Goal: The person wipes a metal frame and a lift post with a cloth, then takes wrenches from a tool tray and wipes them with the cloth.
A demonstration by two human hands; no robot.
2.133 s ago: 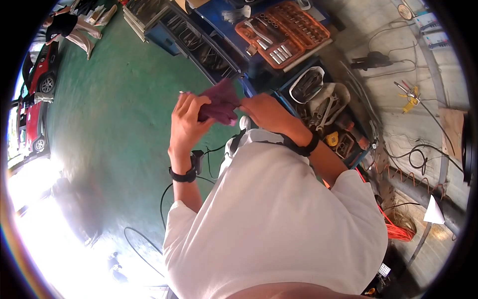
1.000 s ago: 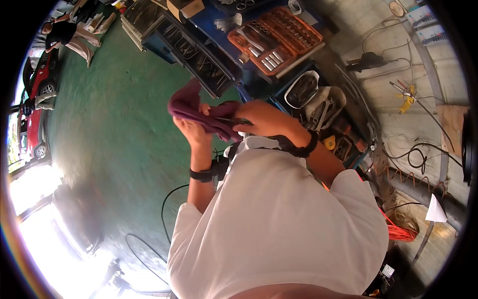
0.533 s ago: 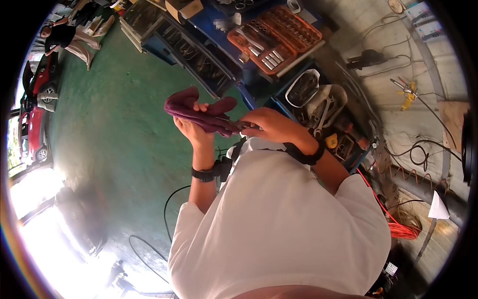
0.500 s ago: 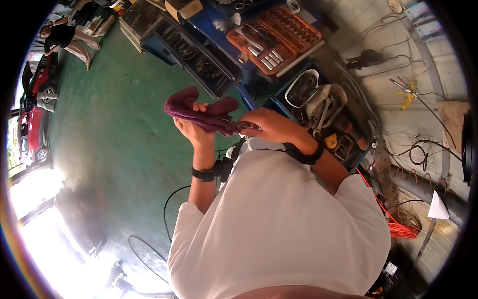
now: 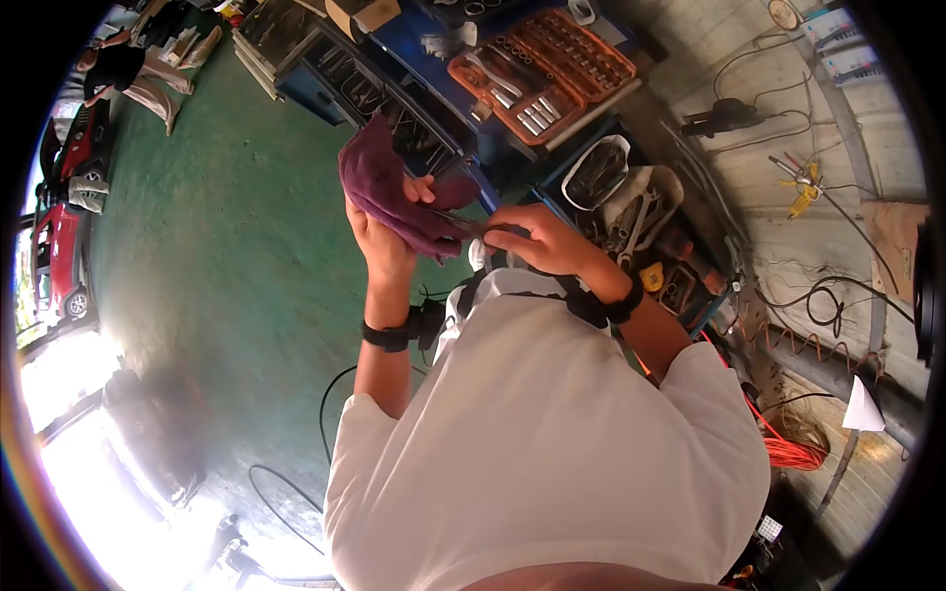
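Note:
A dark purple cloth (image 5: 379,182) is bunched in my left hand (image 5: 386,241), its fingers curled around the folds. Between those folds runs a slim dark metal tool (image 5: 458,223), mostly covered, so its exact kind does not show. My right hand (image 5: 542,239) pinches the end of this tool that sticks out on the right. Both hands are in front of my chest, close together, above the green floor and beside the open tool drawers.
An orange socket set case (image 5: 552,79) lies open on the blue tool cabinet (image 5: 399,44). Below it, an open drawer holds wrenches (image 5: 641,222) and a white container (image 5: 596,172). A person (image 5: 123,74) stands far left near red cars (image 5: 69,246). A black cable (image 5: 325,409) crosses the floor.
My left hand has turned, and the cloth has swung up, its upper end now higher. My right hand has moved slightly right and down, still gripping the tool's end.

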